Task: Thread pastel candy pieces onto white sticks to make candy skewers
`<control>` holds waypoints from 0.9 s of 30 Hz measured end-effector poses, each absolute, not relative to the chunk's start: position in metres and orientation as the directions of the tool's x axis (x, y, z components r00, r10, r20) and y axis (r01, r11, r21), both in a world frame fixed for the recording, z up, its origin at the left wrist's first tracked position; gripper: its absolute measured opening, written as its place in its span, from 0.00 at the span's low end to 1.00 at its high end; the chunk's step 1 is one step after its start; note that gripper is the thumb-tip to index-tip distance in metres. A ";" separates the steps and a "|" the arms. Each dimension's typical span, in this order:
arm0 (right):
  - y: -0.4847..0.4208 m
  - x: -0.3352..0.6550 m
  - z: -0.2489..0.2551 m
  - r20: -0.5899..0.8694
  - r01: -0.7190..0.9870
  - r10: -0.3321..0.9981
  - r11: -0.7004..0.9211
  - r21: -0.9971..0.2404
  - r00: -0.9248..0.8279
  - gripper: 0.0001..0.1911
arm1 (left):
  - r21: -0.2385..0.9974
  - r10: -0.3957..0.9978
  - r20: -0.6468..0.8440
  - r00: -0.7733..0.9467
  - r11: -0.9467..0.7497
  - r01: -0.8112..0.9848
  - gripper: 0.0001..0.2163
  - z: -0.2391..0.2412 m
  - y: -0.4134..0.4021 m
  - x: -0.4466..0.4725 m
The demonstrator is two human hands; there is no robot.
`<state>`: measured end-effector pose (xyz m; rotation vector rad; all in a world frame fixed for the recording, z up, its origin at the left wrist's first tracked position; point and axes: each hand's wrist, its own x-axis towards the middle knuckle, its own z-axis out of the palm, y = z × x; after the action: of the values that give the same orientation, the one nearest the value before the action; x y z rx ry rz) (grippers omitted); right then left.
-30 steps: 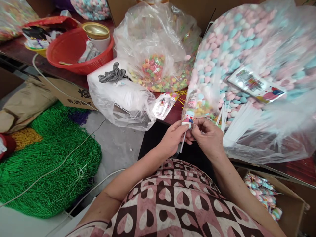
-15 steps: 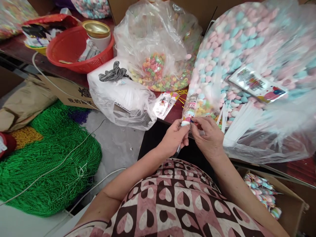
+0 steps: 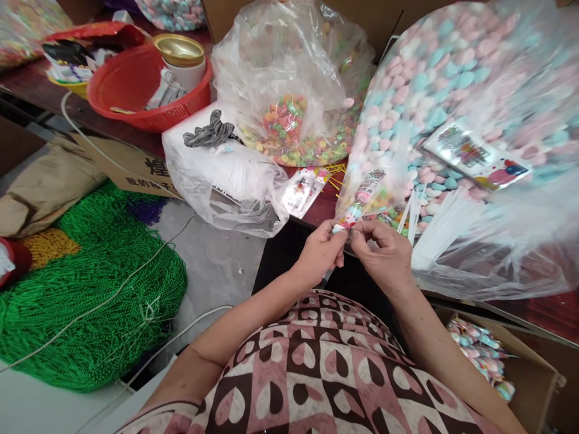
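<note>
My left hand point(image 3: 319, 251) and my right hand point(image 3: 384, 253) meet in front of me at the table edge. Both pinch the narrow lower end of a small clear printed bag of candy point(image 3: 368, 196), which leans up and to the right. Coloured candy rings fill its lower part. My fingers are closed on the neck of the bag. Just behind lie white sticks point(image 3: 441, 226) in a clear wrapper and a huge clear bag of pink, blue and white heart candies point(image 3: 452, 90).
A clear bag of coloured candy rings point(image 3: 294, 129), a white plastic bag point(image 3: 226, 175) and a red basket point(image 3: 136, 87) with a gold-lidded tin stand on the dark table. Green bead strings point(image 3: 85, 289) pile on the floor at left. A cardboard box of finished packs point(image 3: 488, 361) sits at lower right.
The small bag has tipped from nearly upright to leaning right. The white stick that hung below my hands a second ago is no longer visible. My hands have risen slightly.
</note>
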<state>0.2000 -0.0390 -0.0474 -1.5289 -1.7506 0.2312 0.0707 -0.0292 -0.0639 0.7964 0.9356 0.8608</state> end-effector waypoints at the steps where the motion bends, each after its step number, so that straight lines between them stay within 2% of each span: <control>1: -0.040 0.201 -0.047 0.428 0.752 0.903 0.266 -0.603 0.024 0.06 | 0.861 0.882 -0.333 0.334 0.429 -0.274 0.15 -0.065 -0.029 0.070; 5: -0.043 0.205 -0.050 0.400 0.713 0.916 0.292 -0.638 -0.018 0.05 | 0.784 0.858 -0.352 0.374 0.488 -0.382 0.16 -0.069 -0.028 0.070; 8: -0.045 0.206 -0.053 0.341 0.656 0.940 0.261 -0.708 -0.005 0.05 | 0.608 0.752 -0.377 0.541 0.641 -0.469 0.10 -0.068 -0.025 0.068; 11: -0.045 0.207 -0.057 0.269 0.562 0.961 0.187 -0.805 0.066 0.04 | 0.414 0.633 -0.353 0.689 0.766 -0.492 0.11 -0.067 -0.023 0.065; 13: -0.046 0.208 -0.058 0.211 0.482 0.972 0.134 -0.866 0.108 0.03 | 0.331 0.595 -0.324 0.736 0.799 -0.502 0.12 -0.067 -0.023 0.063; 17: -0.047 0.210 -0.058 0.159 0.412 0.977 0.087 -0.907 0.142 0.03 | 0.321 0.602 -0.269 0.752 0.792 -0.519 0.11 -0.069 -0.023 0.063; 20: -0.049 0.211 -0.057 0.226 0.517 0.968 0.139 -0.845 0.109 0.03 | 0.372 0.658 -0.303 0.689 0.747 -0.551 0.09 -0.068 -0.025 0.066; 24: -0.050 0.212 -0.058 0.458 0.752 0.888 0.333 -0.570 -0.045 0.04 | 0.439 0.716 -0.401 0.571 0.698 -0.566 0.13 -0.066 -0.030 0.073; 27: -0.050 0.213 -0.061 0.534 0.789 0.830 0.433 -0.435 -0.162 0.06 | 0.518 0.774 -0.433 0.461 0.633 -0.576 0.14 -0.064 -0.032 0.076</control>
<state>0.2125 -0.0500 -0.0613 -1.3640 -1.9544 0.0711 0.0755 -0.0320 -0.0639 0.3184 0.6952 0.8478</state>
